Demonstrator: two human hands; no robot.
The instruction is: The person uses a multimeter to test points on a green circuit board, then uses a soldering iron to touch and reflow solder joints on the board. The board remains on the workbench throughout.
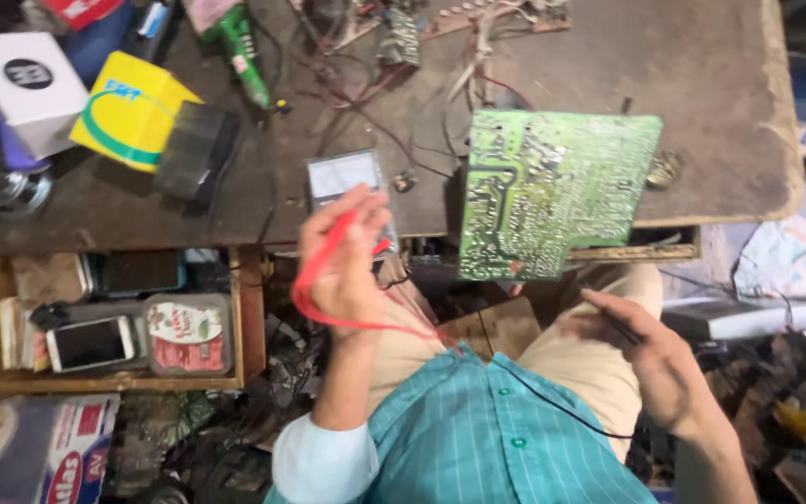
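Sitting near, the right hand (pixel 650 359) pinches a black probe (pixel 622 327) with fingers together, the left hand (pixel 342 261) curls around a red lead (pixel 328 252) by the meter (pixel 342 177), the green circuit board (pixel 552 191) farther right on the table (pixel 701 112).

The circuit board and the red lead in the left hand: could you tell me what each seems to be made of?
The circuit board looks like rigid laminate with a glossy green coating; pale solder traces and dots cover its face. The red lead held in the left hand seems to be flexible plastic-coated wire, since it bends in smooth loops.
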